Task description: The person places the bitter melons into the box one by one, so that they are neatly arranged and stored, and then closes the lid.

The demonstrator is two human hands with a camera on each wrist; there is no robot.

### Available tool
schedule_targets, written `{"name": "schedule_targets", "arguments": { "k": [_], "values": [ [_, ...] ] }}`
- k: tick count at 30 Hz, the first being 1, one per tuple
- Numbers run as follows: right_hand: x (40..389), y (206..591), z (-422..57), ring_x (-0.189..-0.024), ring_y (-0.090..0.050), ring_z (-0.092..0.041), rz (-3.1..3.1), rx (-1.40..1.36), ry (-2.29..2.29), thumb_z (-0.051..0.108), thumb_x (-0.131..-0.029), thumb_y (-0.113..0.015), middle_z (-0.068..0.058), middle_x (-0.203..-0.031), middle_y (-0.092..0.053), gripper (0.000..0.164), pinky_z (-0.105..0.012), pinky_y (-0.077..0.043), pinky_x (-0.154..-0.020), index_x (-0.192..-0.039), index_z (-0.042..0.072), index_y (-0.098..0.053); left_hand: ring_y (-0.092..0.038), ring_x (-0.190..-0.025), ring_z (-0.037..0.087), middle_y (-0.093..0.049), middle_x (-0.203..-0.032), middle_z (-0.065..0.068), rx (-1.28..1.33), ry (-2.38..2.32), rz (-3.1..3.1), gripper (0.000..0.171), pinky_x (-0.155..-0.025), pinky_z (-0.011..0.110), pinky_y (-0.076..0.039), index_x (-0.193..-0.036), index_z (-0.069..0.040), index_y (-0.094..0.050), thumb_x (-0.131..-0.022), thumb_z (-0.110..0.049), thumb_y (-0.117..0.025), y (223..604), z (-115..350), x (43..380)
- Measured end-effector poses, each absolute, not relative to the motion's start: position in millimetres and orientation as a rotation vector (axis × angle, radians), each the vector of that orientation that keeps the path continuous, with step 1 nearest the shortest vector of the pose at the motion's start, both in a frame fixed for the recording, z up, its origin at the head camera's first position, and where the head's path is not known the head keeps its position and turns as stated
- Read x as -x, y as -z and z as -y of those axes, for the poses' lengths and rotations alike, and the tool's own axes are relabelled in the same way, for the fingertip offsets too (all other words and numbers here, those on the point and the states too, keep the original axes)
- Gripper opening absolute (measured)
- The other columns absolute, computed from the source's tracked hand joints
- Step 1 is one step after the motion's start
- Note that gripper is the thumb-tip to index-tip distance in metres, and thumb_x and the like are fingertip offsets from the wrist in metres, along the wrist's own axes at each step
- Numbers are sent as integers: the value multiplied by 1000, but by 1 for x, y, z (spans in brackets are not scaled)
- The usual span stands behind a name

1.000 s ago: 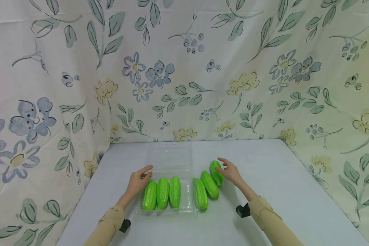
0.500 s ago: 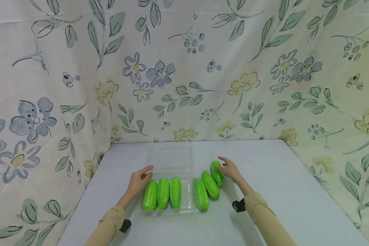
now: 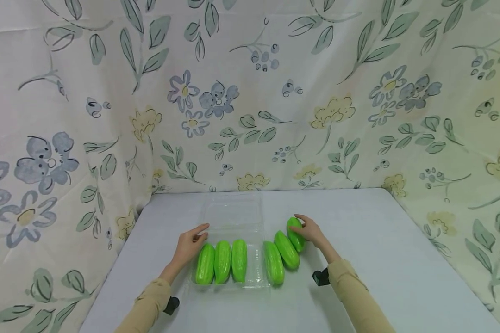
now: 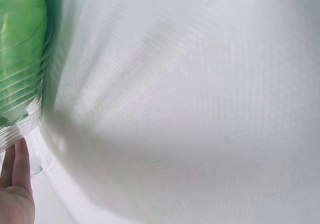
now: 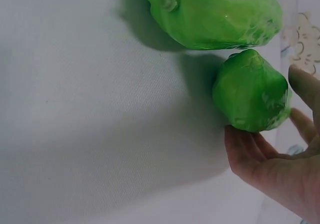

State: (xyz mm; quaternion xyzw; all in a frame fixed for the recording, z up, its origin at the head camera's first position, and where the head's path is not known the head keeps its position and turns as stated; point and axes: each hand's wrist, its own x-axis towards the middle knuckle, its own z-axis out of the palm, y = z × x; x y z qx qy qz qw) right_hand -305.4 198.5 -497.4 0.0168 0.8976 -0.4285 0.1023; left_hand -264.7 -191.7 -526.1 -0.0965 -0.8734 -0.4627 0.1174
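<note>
A hinged clear plastic box (image 3: 256,266) lies unfolded on the table, with three green cucumbers (image 3: 222,262) side by side in its near half. My left hand (image 3: 187,246) is at that half's far left corner; in the left wrist view its straight fingers (image 4: 21,161) touch the ribbed plastic wall. Outside the box to the right, a cucumber (image 3: 273,262) lies along its edge, and another cucumber (image 3: 286,249) slants beside it. My right hand (image 3: 312,231) holds the farthest cucumber (image 5: 251,92), which looks wrapped in shiny film, fingers curved along its side and underside.
The box's transparent lid half (image 3: 231,213) lies flat toward the back of the white table (image 3: 358,231). A floral curtain (image 3: 250,106) hangs behind and along both sides. Dark wrist cameras (image 3: 321,277) sit under the wrists.
My right hand has moved slightly in, its fingers drawing closer round the farthest cucumber. The left hand, box and cucumbers have stayed in place; the head view has shifted a little.
</note>
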Motion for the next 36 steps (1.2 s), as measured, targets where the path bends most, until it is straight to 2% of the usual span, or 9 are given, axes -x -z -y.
{"name": "schedule_targets", "arguments": {
  "k": [5,11,16,25,36],
  "values": [
    [307,499,-199,-116,-50,-42,-2663,-46,1255,25,-92,-61,-30,-135,-44,58,-43,-52,-77,-142,4,-40,-70,-94,30,-60,-129,15,293,1347,2551,33,-65,19,-53,-125,-3,-61,-92,-8,-61,526,190,263],
    [309,502,-198,-123,-45,-45,-2687,-51,1251,25,-92,-62,-29,-138,-43,54,-54,-48,-90,-139,4,-44,-70,-94,30,-59,-130,15,297,1363,2554,33,-65,20,-53,-125,-4,-61,-92,-8,-61,525,190,262],
    [308,500,-195,-123,-47,-44,-2679,-108,1310,23,-91,-63,-30,-138,-43,54,-54,-46,-93,-138,4,-45,-70,-94,30,-60,-129,16,310,1357,2542,33,-66,22,-55,-125,-3,-61,-92,-6,-61,522,191,263],
    [307,500,-193,-122,-47,-44,-2703,-145,1285,23,-91,-62,-31,-137,-43,54,-53,-47,-93,-137,2,-45,-70,-92,30,-59,-130,18,324,1340,2546,33,-65,19,-53,-125,-2,-61,-91,-5,-61,523,192,265],
    [304,499,-193,-117,-50,-43,-2714,-123,1317,21,-91,-62,-31,-135,-45,54,-52,-49,-89,-137,0,-45,-70,-93,30,-59,-130,17,308,1352,2553,34,-54,17,-45,-126,-4,-61,-92,-8,-61,527,192,266]
  ]
}}
